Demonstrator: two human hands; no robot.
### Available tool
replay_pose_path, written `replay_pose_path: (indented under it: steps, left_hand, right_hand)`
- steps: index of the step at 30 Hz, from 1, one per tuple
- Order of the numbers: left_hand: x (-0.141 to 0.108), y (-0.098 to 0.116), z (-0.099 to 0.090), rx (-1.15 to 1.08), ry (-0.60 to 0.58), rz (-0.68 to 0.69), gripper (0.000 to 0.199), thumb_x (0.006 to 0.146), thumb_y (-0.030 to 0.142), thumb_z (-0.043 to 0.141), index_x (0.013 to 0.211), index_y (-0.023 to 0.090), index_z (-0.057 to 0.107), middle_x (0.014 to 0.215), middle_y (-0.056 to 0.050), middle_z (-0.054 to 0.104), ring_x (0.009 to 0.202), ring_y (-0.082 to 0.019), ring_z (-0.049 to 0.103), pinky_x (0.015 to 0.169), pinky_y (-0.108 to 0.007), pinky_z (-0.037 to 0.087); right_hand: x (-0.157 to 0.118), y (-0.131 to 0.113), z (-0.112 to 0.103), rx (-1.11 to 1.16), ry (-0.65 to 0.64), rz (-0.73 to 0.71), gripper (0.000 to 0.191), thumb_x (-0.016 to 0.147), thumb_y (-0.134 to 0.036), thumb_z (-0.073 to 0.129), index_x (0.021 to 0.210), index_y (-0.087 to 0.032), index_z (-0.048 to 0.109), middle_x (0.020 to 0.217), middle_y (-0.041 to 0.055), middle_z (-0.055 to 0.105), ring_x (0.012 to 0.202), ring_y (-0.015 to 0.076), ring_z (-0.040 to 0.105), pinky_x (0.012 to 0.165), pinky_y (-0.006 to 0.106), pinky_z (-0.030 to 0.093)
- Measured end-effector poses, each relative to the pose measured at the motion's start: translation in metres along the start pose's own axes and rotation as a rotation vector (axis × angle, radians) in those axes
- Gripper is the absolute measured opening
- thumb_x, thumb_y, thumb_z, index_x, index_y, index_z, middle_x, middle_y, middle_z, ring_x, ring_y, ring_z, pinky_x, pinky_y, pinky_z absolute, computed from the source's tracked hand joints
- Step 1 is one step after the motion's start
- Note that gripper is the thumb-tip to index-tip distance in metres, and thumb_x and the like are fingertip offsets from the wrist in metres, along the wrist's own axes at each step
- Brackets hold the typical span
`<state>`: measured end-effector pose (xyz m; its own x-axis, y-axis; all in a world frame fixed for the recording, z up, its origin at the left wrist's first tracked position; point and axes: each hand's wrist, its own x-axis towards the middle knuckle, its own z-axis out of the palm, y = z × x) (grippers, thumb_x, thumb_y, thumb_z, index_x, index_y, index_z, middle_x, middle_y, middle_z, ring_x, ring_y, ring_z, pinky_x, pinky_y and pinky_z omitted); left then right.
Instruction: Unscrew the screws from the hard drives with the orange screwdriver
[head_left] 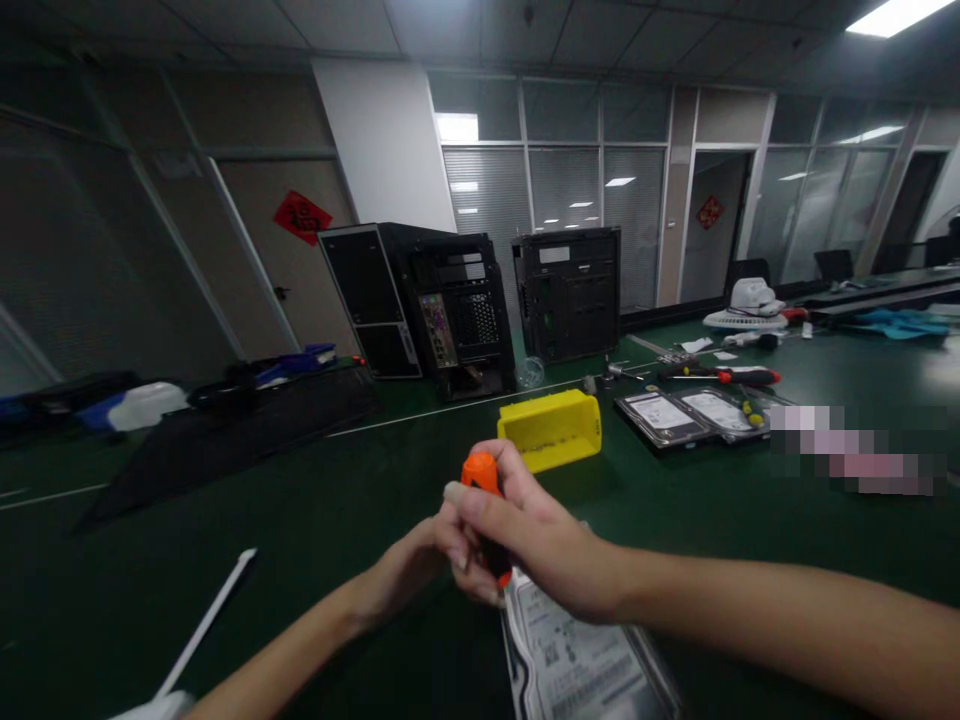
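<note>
My right hand is closed around a screwdriver with an orange and black handle, its thumb along the side. The handle stands roughly upright over a hard drive, which lies label side up on the green table just below my hands. The screwdriver's tip is hidden. My left hand reaches in from the left, close against the right; its fingers are mostly covered by the right hand, so their grip does not show. Just beyond both hands stands a yellow bin with small dark bits inside.
Two more hard drives lie to the right, with another screwdriver and loose tools behind. Black computer cases stand at the back. A black mat is at the left, and a white strip lies near front left.
</note>
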<state>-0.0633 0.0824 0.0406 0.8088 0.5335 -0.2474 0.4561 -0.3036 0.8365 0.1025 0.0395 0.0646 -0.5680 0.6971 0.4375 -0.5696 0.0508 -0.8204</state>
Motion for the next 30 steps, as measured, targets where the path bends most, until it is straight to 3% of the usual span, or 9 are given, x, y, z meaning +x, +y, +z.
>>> replay_pose_path:
  steps: [4, 8, 12, 16, 18, 22, 25, 28, 30]
  left_hand:
    - [-0.001, 0.002, 0.0, -0.027, -0.065, 0.015, 0.054, 0.055, 0.043, 0.077, 0.099, 0.02, 0.056, 0.096, -0.002, 0.06, 0.097, -0.023, 0.054, 0.09, -0.037, 0.043]
    - [-0.002, 0.0, 0.0, -0.058, -0.094, 0.041, 0.049, 0.053, 0.035, 0.08, 0.095, 0.019, 0.06, 0.1, -0.003, 0.061, 0.101, -0.024, 0.054, 0.089, -0.037, 0.044]
    - [-0.004, 0.003, -0.001, 0.015, -0.031, -0.016, 0.05, 0.053, 0.033, 0.079, 0.097, 0.02, 0.062, 0.097, -0.002, 0.063, 0.1, -0.025, 0.056, 0.087, -0.035, 0.046]
    - [-0.007, 0.009, 0.001, 0.101, 0.043, -0.086, 0.057, 0.047, 0.031, 0.082, 0.1, 0.022, 0.063, 0.097, -0.001, 0.065, 0.101, -0.026, 0.056, 0.088, -0.035, 0.046]
    - [-0.007, 0.011, 0.004, 0.08, 0.028, -0.086, 0.057, 0.047, 0.03, 0.082, 0.1, 0.022, 0.064, 0.098, -0.002, 0.065, 0.102, -0.027, 0.055, 0.089, -0.036, 0.045]
    - [-0.007, 0.014, 0.009, 0.07, 0.015, -0.157, 0.045, 0.05, 0.03, 0.081, 0.092, 0.022, 0.068, 0.088, -0.001, 0.067, 0.096, -0.025, 0.058, 0.089, -0.036, 0.045]
    - [-0.007, 0.016, 0.011, 0.093, 0.081, -0.201, 0.039, 0.051, 0.03, 0.081, 0.088, 0.023, 0.07, 0.09, 0.001, 0.068, 0.098, -0.025, 0.058, 0.092, -0.034, 0.043]
    - [-0.006, 0.018, 0.013, 0.019, 0.02, -0.207, 0.027, 0.055, 0.03, 0.078, 0.08, 0.021, 0.072, 0.088, 0.001, 0.07, 0.093, -0.024, 0.061, 0.087, -0.031, 0.047]
    - [-0.005, 0.019, 0.013, -0.012, 0.017, -0.215, 0.023, 0.056, 0.031, 0.078, 0.076, 0.02, 0.073, 0.083, 0.001, 0.07, 0.087, -0.023, 0.063, 0.082, -0.03, 0.049]
  right_hand:
    - [0.0, -0.001, -0.001, 0.025, 0.087, -0.031, 0.025, 0.083, -0.037, 0.053, 0.092, -0.02, 0.037, 0.066, -0.0058, 0.049, 0.046, 0.0048, 0.045, 0.044, 0.016, 0.036]
    - [0.0, -0.005, -0.002, 0.058, 0.04, -0.025, 0.028, 0.087, -0.041, 0.045, 0.099, -0.016, 0.049, 0.078, 0.0002, 0.052, 0.058, 0.0069, 0.05, 0.055, 0.021, 0.044]
    - [-0.001, -0.002, -0.003, 0.089, 0.017, -0.035, 0.037, 0.086, -0.041, 0.048, 0.116, -0.023, 0.037, 0.082, -0.0007, 0.052, 0.057, 0.0063, 0.049, 0.055, 0.021, 0.042]
    - [-0.001, 0.002, -0.001, 0.059, 0.063, 0.007, 0.051, 0.074, -0.032, 0.067, 0.108, -0.026, 0.03, 0.072, -0.0061, 0.052, 0.05, 0.0045, 0.044, 0.052, 0.018, 0.038]
    - [-0.001, -0.001, 0.001, 0.049, 0.068, 0.022, 0.047, 0.073, -0.032, 0.068, 0.103, -0.024, 0.034, 0.069, -0.0061, 0.051, 0.051, 0.0047, 0.045, 0.052, 0.018, 0.038]
    - [0.0, -0.008, 0.004, 0.06, -0.008, 0.008, 0.027, 0.084, -0.038, 0.053, 0.098, -0.016, 0.049, 0.077, -0.0007, 0.052, 0.059, 0.0054, 0.05, 0.058, 0.02, 0.041]
    - [0.0, -0.004, 0.003, 0.079, -0.021, 0.0, 0.033, 0.082, -0.037, 0.056, 0.106, -0.019, 0.044, 0.073, -0.0029, 0.051, 0.054, 0.0049, 0.048, 0.055, 0.019, 0.039]
    - [0.001, 0.003, 0.003, 0.096, 0.04, 0.026, 0.051, 0.071, -0.03, 0.07, 0.105, -0.024, 0.032, 0.067, -0.0072, 0.051, 0.048, 0.0042, 0.044, 0.049, 0.017, 0.036]
    - [0.002, 0.003, 0.005, 0.095, 0.037, 0.035, 0.047, 0.071, -0.033, 0.069, 0.1, -0.023, 0.034, 0.067, -0.0064, 0.052, 0.048, 0.0043, 0.045, 0.048, 0.017, 0.035]
